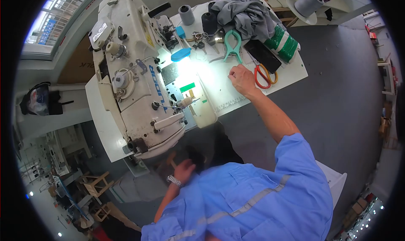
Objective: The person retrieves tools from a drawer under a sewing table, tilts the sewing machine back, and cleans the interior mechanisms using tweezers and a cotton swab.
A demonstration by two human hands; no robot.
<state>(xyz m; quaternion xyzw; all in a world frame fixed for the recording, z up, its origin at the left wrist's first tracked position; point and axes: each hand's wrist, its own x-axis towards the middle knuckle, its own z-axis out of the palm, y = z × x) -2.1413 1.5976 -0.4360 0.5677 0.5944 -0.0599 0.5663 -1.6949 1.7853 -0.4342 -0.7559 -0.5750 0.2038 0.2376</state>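
Note:
On the white sewing table lies my right hand, its fingers curled together; whatever they may hold is hidden. Red-and-orange-handled scissors are just beside it, and teal-handled pliers lie beyond its fingertips. A dark phone rests next to the scissors. My left hand, with a metal watch at the wrist, hangs low near my lap, under the front end of the sewing machine. Its fingers are blurred and partly turned away.
Grey cloth, a green-and-white packet, a grey thread cone and keys crowd the table's far side. A bright lamp lights the needle area beside a blue pad. A wooden stool stands at lower left.

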